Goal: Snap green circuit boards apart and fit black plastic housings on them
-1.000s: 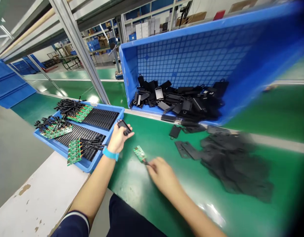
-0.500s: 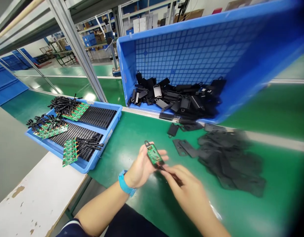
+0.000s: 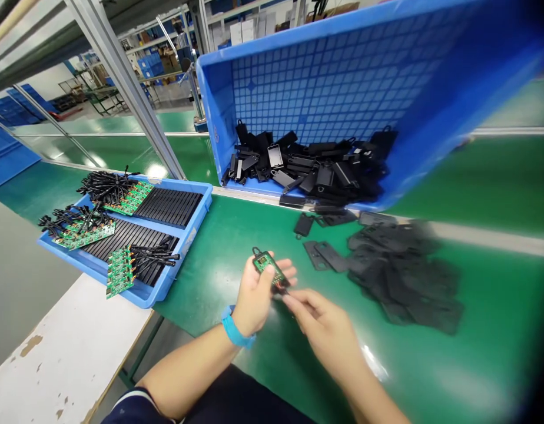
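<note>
Above the table, a circuit board inside a black case is being held by the left hand; its cable is being pinched by the right hand.

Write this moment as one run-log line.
Left hand: holds black rectangular plastic case, thumb over green circuit board inside | Right hand: pinches black cable at case's near end | Nearby: blue plastic tray

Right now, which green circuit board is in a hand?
The green circuit board in the black plastic case held by the left hand; all other visible green boards lie in clusters on the divided blue plastic tray.
</note>
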Motion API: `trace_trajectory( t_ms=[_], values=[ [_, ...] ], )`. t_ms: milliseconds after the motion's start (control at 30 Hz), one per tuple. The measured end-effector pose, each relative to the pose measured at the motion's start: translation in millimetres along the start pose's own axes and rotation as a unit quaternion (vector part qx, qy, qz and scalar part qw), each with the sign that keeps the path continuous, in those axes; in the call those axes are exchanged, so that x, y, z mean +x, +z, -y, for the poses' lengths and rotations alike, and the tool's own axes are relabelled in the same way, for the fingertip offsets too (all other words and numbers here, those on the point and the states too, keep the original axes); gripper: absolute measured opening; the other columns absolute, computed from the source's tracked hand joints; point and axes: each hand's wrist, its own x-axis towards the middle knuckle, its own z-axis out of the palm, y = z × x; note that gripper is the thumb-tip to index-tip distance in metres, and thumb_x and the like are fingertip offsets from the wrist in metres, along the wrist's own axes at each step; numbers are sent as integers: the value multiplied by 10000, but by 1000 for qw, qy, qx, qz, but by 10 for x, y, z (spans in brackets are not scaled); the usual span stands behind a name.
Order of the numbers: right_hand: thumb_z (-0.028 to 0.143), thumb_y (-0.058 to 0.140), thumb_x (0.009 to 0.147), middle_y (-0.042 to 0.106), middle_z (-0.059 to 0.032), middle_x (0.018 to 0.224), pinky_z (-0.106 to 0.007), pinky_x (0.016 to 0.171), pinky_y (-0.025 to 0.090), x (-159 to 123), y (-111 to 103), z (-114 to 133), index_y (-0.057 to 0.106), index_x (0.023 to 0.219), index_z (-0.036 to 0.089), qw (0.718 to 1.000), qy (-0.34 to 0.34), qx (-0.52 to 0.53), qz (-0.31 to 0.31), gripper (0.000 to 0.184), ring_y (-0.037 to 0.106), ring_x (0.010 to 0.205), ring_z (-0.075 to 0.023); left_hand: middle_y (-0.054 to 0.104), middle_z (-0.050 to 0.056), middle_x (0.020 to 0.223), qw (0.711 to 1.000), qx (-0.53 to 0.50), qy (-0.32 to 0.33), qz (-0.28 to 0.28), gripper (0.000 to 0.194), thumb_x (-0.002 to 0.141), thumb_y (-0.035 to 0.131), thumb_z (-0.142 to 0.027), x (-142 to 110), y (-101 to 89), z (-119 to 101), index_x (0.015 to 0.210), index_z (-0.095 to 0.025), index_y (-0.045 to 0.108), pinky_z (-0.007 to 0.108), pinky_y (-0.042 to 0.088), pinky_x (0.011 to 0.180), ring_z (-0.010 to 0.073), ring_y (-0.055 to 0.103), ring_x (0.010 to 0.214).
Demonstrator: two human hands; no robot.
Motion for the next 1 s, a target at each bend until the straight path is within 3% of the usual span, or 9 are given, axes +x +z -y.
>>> trace_trajectory(
  t_ms=[167, 333, 500, 600, 767, 833, 900, 1000],
  values=[
    [429, 572, 720, 419, 47, 467, -209, 391, 313, -31, 25, 9, 600, 678, 173, 989, 84, 117, -24, 261, 369, 407, -90, 606, 115, 1042, 1000, 17, 17, 1, 351, 813, 512, -337, -34, 44, 8, 1093, -164, 390, 421, 442, 863, 215, 600, 949],
    [412, 585, 713, 423, 36, 494, -218, 408, 312, -84, 31, 16, 598, 671, 176, 992, 57, 91, -60, 240, 354, 426, -95, 601, 118, 1055, 997, 59, 46, 34, 309, 829, 489, -322, -64, 74, -25, 1074, -153, 408, 414, 442, 871, 212, 593, 962],
    [399, 561, 732, 456, 23, 542, -218, 410, 321, -78, 73, 9, 600, 730, 172, 988, 46, 119, -86, 231, 383, 451, -103, 605, 113, 1045, 999, 20, 32, 22, 325, 828, 488, -332, -77, 118, -30, 1091, -170, 387, 432, 433, 876, 220, 593, 967],
    [404, 576, 722, 487, 16, 537, -214, 404, 308, -67, 96, -6, 597, 704, 163, 988, 61, 116, -81, 242, 388, 443, -97, 611, 108, 1043, 1000, -1, 30, 3, 321, 840, 470, -323, -111, 135, 1, 1110, -177, 374, 425, 432, 883, 214, 591, 972],
    [442, 551, 734, 508, 20, 500, -215, 401, 321, -24, 112, -36, 572, 656, 161, 989, 83, 113, -42, 292, 406, 412, -95, 611, 113, 1063, 991, 112, 78, -9, 312, 830, 478, -340, -198, 103, 10, 1084, -164, 435, 372, 430, 892, 194, 583, 977],
    [446, 520, 753, 545, 5, 517, -228, 445, 368, 72, 43, -53, 576, 621, 169, 998, 36, 43, 18, 312, 464, 452, -117, 613, 118, 1054, 989, 122, 79, -15, 342, 821, 488, -355, -184, 51, -42, 1099, -164, 429, 362, 450, 856, 196, 593, 954],
    [417, 492, 780, 612, -30, 633, -263, 560, 416, 237, -104, -75, 622, 658, 177, 996, -33, -85, 23, 299, 543, 595, -162, 633, 106, 991, 992, 102, 55, -38, 386, 818, 477, -389, -115, -24, -113, 1130, -181, 385, 350, 494, 747, 192, 629, 848],
    [326, 504, 789, 619, -129, 899, -374, 741, 377, 556, -419, -119, 664, 829, 158, 949, -57, -288, -115, 236, 526, 882, -272, 656, 57, 834, 993, 96, -16, -67, 417, 810, 449, -451, 53, -154, -170, 1135, -221, 324, 240, 462, 479, 133, 614, 554]
  ],
)
